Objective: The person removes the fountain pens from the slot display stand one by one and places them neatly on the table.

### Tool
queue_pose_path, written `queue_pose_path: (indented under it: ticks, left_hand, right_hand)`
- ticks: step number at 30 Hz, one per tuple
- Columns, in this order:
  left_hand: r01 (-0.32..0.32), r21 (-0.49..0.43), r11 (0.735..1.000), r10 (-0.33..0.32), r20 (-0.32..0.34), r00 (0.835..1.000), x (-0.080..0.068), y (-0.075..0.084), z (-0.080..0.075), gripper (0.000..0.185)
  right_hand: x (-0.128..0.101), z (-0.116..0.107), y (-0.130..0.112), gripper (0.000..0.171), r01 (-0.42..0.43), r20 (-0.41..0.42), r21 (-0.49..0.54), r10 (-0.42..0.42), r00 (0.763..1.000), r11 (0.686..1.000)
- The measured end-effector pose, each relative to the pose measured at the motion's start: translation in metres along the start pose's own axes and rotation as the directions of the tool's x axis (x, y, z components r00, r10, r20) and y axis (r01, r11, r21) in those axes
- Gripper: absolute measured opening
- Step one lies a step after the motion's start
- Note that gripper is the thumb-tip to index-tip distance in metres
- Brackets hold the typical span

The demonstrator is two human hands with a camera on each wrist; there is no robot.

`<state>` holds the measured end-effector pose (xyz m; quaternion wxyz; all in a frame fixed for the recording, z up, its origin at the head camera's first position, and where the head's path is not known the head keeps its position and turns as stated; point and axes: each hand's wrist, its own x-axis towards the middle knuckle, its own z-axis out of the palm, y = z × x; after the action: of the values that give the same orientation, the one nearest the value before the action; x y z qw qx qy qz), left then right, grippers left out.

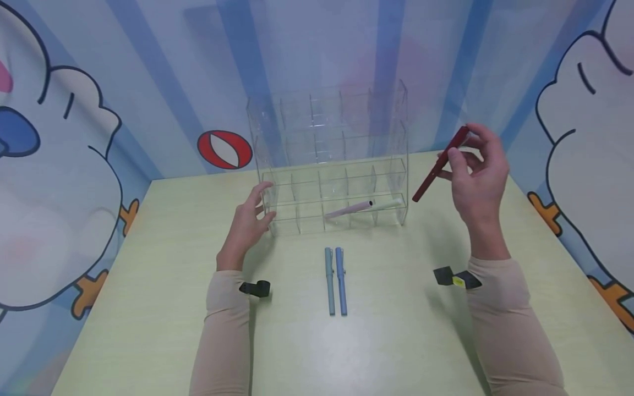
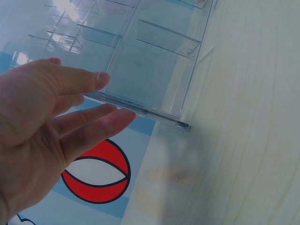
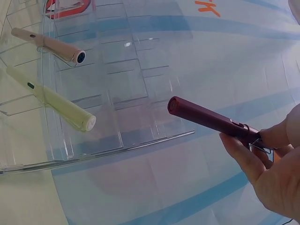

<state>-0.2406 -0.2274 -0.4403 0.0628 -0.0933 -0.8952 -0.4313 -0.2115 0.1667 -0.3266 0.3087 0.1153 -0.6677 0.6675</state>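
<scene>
A clear stepped pen rack [image 1: 331, 190] with several compartments stands at the back of the table. My left hand [image 1: 246, 224] holds its left side panel, thumb on one face and fingers on the other, as the left wrist view shows. To the right of the rack, my right hand [image 1: 479, 170] pinches a dark red pen [image 1: 438, 166] in the air, tilted, its lower end near the rack's right side. A pale pink pen [image 3: 51, 46] and a pale green pen [image 3: 50, 97] lean side by side in the rack's lowest tier.
On the table in front of the rack lie a grey-green pen [image 1: 329, 280] and a blue pen [image 1: 341, 280], side by side. A patterned backdrop [image 1: 317, 44] rises right behind the rack. The pale wooden table [image 1: 163, 308] reaches toward me.
</scene>
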Motion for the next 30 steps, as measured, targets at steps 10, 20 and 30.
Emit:
queue_pose_path:
  ticks: [10,20,30]
  left_hand:
    - [0.001,0.013,1.000,-0.001,0.005,1.000,0.000,0.000,0.000,0.067]
    - [-0.009,0.012,1.000,0.009,0.008,1.000,0.000,0.000,0.000,0.068]
    - [-0.007,0.001,1.000,0.007,0.001,1.000,0.000,0.000,0.000,0.066]
  right_hand:
    - [-0.002,0.000,-0.004,0.041,-0.004,0.038,-0.061,0.006,0.999,0.998]
    - [-0.003,0.001,-0.006,0.042,0.010,0.086,-0.139,0.002,0.996,0.990]
    - [0.001,-0.004,0.009,0.042,-0.166,0.216,0.001,0.162,0.963,0.986]
